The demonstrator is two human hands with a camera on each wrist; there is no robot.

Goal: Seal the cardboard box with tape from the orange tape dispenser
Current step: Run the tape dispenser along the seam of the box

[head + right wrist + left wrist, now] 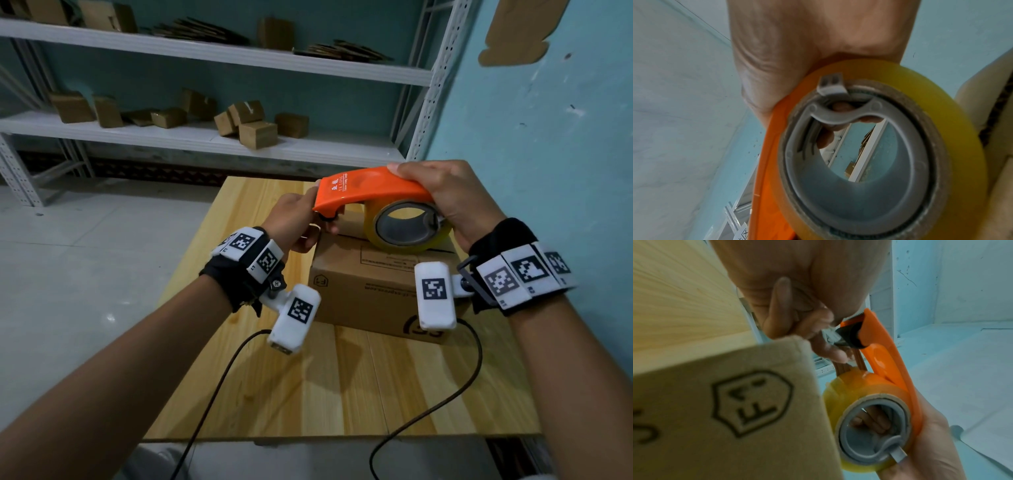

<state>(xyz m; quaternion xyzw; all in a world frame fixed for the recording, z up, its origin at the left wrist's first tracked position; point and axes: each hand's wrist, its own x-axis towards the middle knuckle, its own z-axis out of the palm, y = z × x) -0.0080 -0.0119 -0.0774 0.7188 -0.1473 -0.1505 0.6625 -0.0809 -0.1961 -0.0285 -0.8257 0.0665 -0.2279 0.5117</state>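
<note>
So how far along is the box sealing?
Done: cardboard box flaps are closed. In hand: right hand holds the orange tape dispenser above it; left hand pinches at its front end. Left: no tape visible on the seam yet.

Light: dim, cool, even, from overhead
Shadows: soft, on the table [342, 377] toward its near edge
Glare: a faint patch on the floor [110, 318]
Blur: both wrist views smeared; shelves [205, 51] soft
Distortion: shelf lines bow at the head view's edges
</note>
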